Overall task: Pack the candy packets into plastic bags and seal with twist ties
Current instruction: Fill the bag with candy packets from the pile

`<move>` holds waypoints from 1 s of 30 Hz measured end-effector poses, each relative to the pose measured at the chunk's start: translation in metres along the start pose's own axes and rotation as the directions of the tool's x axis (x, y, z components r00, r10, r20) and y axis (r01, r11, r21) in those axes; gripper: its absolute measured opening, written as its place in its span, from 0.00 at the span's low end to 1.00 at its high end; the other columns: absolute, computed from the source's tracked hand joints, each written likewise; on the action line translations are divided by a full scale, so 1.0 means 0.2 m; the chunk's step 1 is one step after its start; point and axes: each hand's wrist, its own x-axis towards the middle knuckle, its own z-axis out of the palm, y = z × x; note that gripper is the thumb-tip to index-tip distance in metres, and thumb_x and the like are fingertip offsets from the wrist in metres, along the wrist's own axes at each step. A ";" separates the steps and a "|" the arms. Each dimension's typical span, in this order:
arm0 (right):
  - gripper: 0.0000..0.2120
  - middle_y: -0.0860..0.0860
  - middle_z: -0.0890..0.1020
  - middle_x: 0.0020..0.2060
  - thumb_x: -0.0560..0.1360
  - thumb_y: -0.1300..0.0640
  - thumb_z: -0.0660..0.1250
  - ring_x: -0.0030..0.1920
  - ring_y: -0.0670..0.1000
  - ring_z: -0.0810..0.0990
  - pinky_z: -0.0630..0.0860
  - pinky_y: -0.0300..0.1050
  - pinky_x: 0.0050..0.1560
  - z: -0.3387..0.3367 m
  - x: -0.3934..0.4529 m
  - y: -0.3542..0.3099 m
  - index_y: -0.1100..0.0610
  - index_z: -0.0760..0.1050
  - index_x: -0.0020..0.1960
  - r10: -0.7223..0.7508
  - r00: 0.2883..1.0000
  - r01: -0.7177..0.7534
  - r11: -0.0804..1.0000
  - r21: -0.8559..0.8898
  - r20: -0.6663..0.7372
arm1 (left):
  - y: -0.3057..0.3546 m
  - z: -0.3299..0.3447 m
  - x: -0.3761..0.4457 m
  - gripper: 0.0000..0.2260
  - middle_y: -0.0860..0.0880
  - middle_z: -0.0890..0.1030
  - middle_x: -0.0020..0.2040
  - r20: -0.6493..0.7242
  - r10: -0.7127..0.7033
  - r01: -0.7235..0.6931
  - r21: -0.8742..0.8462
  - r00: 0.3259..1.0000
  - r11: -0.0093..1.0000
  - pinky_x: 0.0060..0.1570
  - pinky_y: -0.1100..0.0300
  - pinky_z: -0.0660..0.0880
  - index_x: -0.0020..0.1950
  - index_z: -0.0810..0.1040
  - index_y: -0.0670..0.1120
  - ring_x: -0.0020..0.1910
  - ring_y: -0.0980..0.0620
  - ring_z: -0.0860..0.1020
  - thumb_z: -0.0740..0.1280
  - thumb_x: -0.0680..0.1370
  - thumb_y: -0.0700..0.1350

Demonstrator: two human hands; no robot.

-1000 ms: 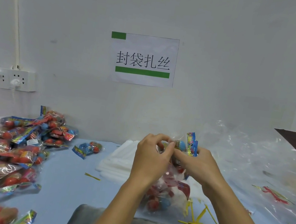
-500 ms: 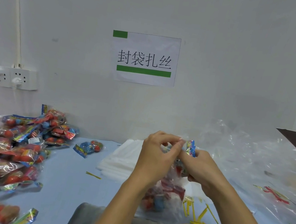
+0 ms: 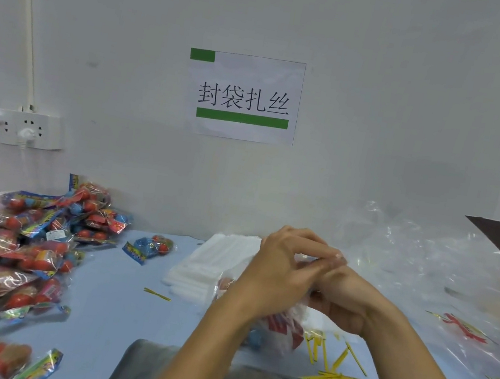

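A clear plastic bag [image 3: 280, 328] with red and blue candy packets inside hangs over the blue table in front of me. My left hand [image 3: 281, 269] pinches the gathered neck of the bag from the left. My right hand [image 3: 346, 299] grips the neck from the right, its fingers curled under the left hand. The bag's top is hidden between both hands. Loose yellow twist ties [image 3: 332, 363] lie on the table just below the bag. A big pile of candy packets [image 3: 13, 250] covers the left side.
A stack of flat white plastic bags [image 3: 213, 265] lies behind my hands. Crumpled clear bags [image 3: 425, 276] fill the right side. One candy packet [image 3: 151, 245] and a single twist tie [image 3: 156, 294] lie mid-table. A socket strip [image 3: 22, 128] hangs on the wall.
Both hands have shifted right and turned around the bag's neck. The blue packet tip that stuck up between them is now hidden, and the bag swung slightly.
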 end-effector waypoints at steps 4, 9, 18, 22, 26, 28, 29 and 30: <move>0.10 0.54 0.81 0.36 0.82 0.61 0.60 0.33 0.49 0.79 0.76 0.42 0.36 -0.03 0.01 -0.01 0.61 0.80 0.52 0.100 0.993 -0.094 0.992 0.087 -0.068 | -0.01 -0.01 0.01 0.06 0.54 0.84 0.49 -0.148 -0.066 0.058 -0.057 0.987 0.997 0.55 0.61 0.74 0.53 0.87 0.49 0.51 0.56 0.80 0.70 0.79 0.46; 0.13 0.57 0.82 0.40 0.81 0.56 0.65 0.38 0.53 0.79 0.77 0.46 0.44 -0.02 0.02 -0.01 0.66 0.80 0.56 0.139 0.987 -0.127 0.983 0.134 -0.086 | -0.05 -0.04 0.02 0.16 0.56 0.79 0.61 -0.210 -0.245 0.236 -0.070 0.946 0.969 0.59 0.62 0.71 0.64 0.78 0.53 0.61 0.59 0.75 0.62 0.81 0.58; 0.15 0.53 0.81 0.34 0.81 0.58 0.64 0.31 0.47 0.78 0.74 0.39 0.31 -0.01 0.02 0.00 0.55 0.84 0.39 0.053 0.998 -0.051 0.996 0.072 -0.025 | -0.11 -0.04 -0.01 0.15 0.59 0.79 0.62 0.008 -0.246 0.230 0.330 0.969 0.916 0.68 0.49 0.64 0.63 0.79 0.56 0.66 0.57 0.72 0.56 0.84 0.55; 0.19 0.55 0.83 0.37 0.78 0.70 0.59 0.35 0.49 0.82 0.78 0.41 0.35 -0.03 0.01 0.01 0.56 0.85 0.42 0.019 0.997 -0.022 0.999 0.043 0.074 | -0.06 -0.04 -0.01 0.14 0.60 0.76 0.40 0.063 -0.146 0.113 0.375 0.987 0.920 0.66 0.43 0.65 0.50 0.79 0.55 0.54 0.55 0.74 0.54 0.85 0.51; 0.20 0.57 0.84 0.37 0.79 0.76 0.54 0.36 0.50 0.84 0.80 0.41 0.34 -0.01 0.01 0.04 0.60 0.81 0.45 0.017 0.996 -0.022 0.998 0.057 0.087 | -0.02 0.01 -0.01 0.15 0.54 0.83 0.56 0.170 -0.038 -0.021 0.331 0.985 0.944 0.66 0.45 0.67 0.63 0.81 0.52 0.60 0.52 0.77 0.55 0.86 0.50; 0.21 0.55 0.84 0.35 0.82 0.72 0.55 0.36 0.49 0.85 0.80 0.39 0.32 0.00 0.01 0.07 0.58 0.81 0.41 -0.007 0.999 0.004 0.997 0.073 0.039 | -0.01 0.03 -0.01 0.15 0.51 0.83 0.60 0.178 0.001 -0.053 0.290 0.984 0.955 0.66 0.45 0.68 0.64 0.80 0.50 0.62 0.51 0.77 0.56 0.85 0.49; 0.20 0.55 0.84 0.36 0.83 0.69 0.55 0.37 0.49 0.86 0.80 0.39 0.33 0.02 0.00 0.07 0.58 0.81 0.42 -0.010 1.000 0.009 0.996 0.089 0.009 | -0.01 0.04 -0.01 0.16 0.51 0.82 0.61 0.169 0.013 -0.059 0.274 0.986 0.960 0.66 0.45 0.68 0.65 0.80 0.50 0.63 0.51 0.77 0.56 0.85 0.50; 0.17 0.55 0.85 0.38 0.84 0.67 0.56 0.39 0.49 0.86 0.80 0.40 0.34 0.02 0.01 0.08 0.60 0.81 0.45 -0.011 1.000 0.012 0.996 0.093 -0.008 | -0.01 0.05 -0.01 0.16 0.51 0.82 0.62 0.149 0.012 -0.052 0.267 0.989 0.962 0.68 0.46 0.67 0.66 0.80 0.51 0.64 0.52 0.76 0.56 0.85 0.51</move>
